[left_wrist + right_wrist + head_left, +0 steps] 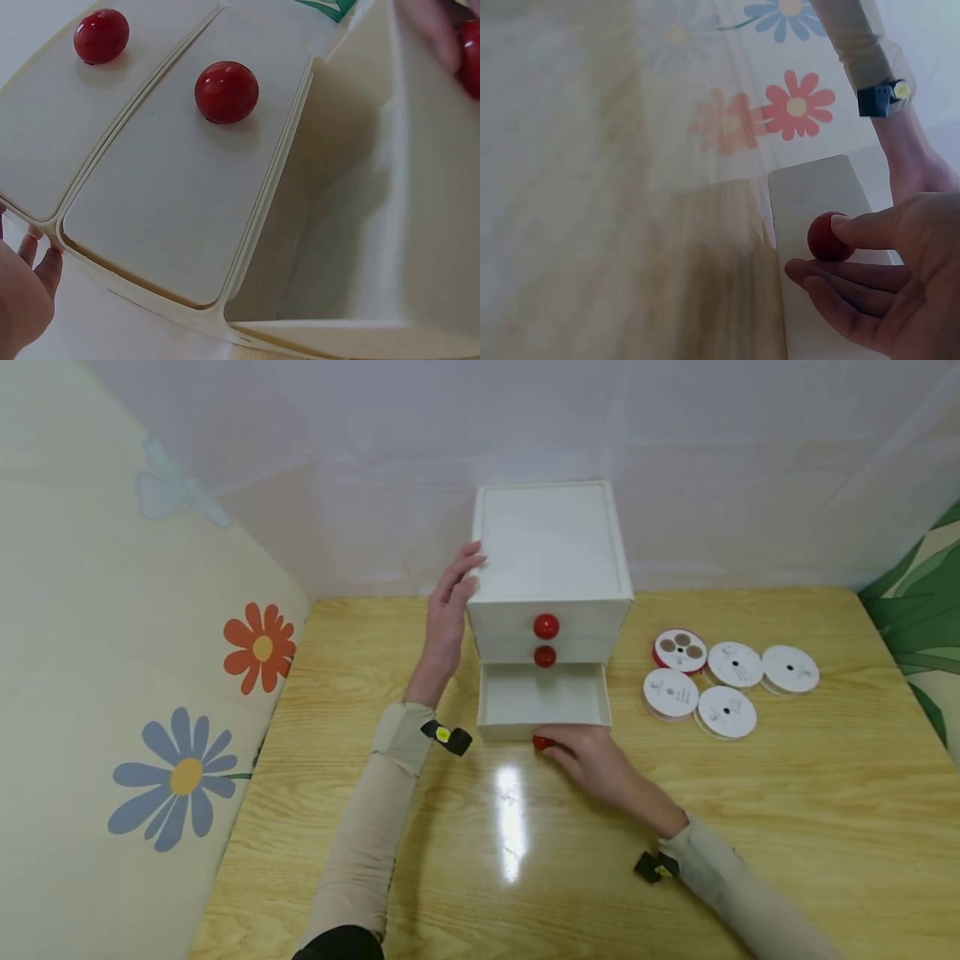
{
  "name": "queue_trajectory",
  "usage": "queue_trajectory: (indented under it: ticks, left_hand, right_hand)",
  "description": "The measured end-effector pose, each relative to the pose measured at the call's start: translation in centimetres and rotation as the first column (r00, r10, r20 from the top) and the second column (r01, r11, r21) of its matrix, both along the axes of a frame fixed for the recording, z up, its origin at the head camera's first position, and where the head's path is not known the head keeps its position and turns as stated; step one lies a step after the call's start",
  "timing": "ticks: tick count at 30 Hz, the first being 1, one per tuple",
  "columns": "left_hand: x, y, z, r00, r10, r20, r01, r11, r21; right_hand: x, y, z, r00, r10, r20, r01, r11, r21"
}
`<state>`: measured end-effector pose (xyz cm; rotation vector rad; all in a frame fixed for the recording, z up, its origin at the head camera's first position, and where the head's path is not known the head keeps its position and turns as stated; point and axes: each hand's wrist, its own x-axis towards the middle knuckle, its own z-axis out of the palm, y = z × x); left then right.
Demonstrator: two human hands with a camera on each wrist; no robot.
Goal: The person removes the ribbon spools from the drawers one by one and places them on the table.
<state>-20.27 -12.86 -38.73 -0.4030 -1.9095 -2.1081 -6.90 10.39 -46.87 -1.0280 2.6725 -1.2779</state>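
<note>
A white drawer cabinet (551, 543) with red round knobs stands at the back of the table. Its bottom drawer (543, 697) is pulled out, and its inside looks bare; the two drawers above sit closed. My right hand (596, 764) pinches the bottom drawer's red knob (826, 238) between thumb and fingers. My left hand (447, 618) rests on the cabinet's left side, fingertips at the top edge. In the left wrist view, the upper knob (101, 36) and middle knob (226, 92) show on the closed drawer fronts.
To the right of the cabinet, several white-faced ribbon spools (727, 712) lie flat on the wooden table (795, 802), one of them red-edged (679, 651). Behind hangs a pale cloth (405, 460); a flower-printed sheet (67, 635) borders the left side.
</note>
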Motion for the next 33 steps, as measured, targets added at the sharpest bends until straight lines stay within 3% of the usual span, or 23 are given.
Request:
queue_trajectory:
  ticks: [13,22,33]
  left_hand:
    - [0.1,0.0,0.1,1.000,0.002,0.012,-0.002,1.000,-0.012]
    - [0.1,0.0,0.2,1.000,0.007,0.009,-0.007,1.000,-0.002]
    - [0.1,0.0,0.2,1.000,0.006,0.017,-0.006,1.000,-0.011]
  right_hand:
    - [-4.7,-0.5,-1.1,0.997,-0.062,-0.037,0.060,0.997,-0.053]
    - [-6.3,-0.9,-1.5,0.994,-0.103,-0.034,0.099,0.990,-0.096]
    - [-7.5,-0.5,-1.7,0.991,-0.135,-0.015,0.133,0.989,-0.069]
